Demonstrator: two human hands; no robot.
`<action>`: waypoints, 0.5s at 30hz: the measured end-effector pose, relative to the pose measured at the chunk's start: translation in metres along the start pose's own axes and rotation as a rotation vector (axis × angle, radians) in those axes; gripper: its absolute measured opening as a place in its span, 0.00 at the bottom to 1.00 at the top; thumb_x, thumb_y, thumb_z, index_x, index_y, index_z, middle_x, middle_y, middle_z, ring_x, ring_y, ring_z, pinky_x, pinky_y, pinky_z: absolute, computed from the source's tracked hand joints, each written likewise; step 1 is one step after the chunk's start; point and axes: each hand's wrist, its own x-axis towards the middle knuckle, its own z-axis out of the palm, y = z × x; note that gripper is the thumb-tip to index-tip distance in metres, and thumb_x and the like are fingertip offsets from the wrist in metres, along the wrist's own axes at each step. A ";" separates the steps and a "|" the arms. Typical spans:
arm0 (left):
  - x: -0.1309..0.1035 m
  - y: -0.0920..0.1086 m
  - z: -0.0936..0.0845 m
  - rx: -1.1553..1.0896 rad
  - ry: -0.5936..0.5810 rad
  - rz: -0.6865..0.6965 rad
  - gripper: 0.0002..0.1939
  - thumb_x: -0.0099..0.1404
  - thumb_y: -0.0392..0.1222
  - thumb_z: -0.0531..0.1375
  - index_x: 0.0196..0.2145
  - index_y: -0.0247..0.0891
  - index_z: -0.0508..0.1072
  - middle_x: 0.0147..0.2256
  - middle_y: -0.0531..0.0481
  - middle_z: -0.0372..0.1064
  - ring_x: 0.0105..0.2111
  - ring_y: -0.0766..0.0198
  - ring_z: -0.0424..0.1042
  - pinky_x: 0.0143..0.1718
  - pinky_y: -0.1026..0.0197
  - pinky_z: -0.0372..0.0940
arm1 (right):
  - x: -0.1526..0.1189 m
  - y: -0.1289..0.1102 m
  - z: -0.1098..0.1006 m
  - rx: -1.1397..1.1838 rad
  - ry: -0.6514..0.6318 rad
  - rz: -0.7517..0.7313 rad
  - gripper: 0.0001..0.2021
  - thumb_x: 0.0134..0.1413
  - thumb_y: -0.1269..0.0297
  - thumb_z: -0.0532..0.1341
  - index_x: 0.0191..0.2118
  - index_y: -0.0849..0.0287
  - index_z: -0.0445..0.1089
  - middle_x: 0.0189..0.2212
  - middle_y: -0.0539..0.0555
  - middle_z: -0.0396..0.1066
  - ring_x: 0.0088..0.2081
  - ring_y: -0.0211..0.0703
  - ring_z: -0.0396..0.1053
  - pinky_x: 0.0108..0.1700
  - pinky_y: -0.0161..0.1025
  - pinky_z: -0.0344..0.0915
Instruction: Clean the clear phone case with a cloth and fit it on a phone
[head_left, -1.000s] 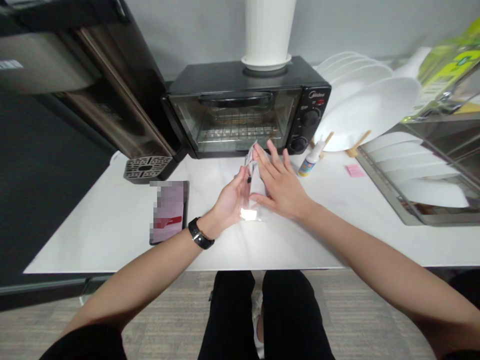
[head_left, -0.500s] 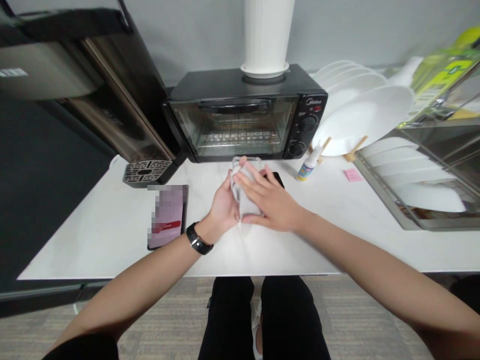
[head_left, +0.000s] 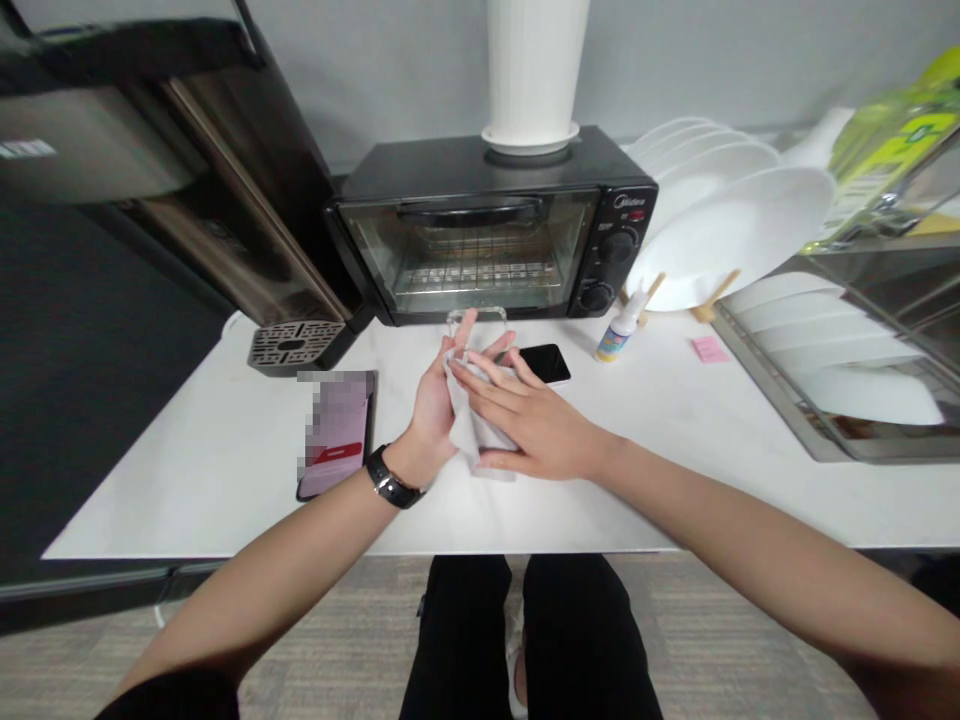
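Observation:
A clear phone case [head_left: 480, 318] rests in my left hand [head_left: 435, 405], its rounded top edge showing beyond the fingers. My right hand [head_left: 536, 420] presses a thin white cloth [head_left: 466, 425] onto the case, its fingers lying over the cloth. The hands meet above the counter, in front of the oven. Just right of them lies a black phone [head_left: 546, 363]. A small spray bottle [head_left: 615, 338] stands further right, with a pink sticky note [head_left: 709, 349] beyond it.
A black toaster oven [head_left: 480, 255] stands behind the hands, a white pot [head_left: 534, 75] on top. White plates [head_left: 739, 235] lean in a rack at right, beside a sink [head_left: 810, 440]. Left are a dispenser tray [head_left: 292, 343] and a larger phone or tablet [head_left: 341, 430].
My hands have come slightly nearer to me and left with the case and cloth. More of the case's top edge and of the black phone shows.

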 end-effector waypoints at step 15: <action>-0.011 0.025 0.004 0.168 -0.106 0.327 0.20 0.58 0.48 0.36 0.49 0.53 0.41 0.46 0.54 0.52 0.48 0.62 0.48 0.46 0.51 0.45 | -0.010 0.014 -0.005 0.443 0.300 0.109 0.14 0.45 0.62 0.50 0.41 0.49 0.58 0.43 0.42 0.59 0.48 0.40 0.50 0.51 0.43 0.39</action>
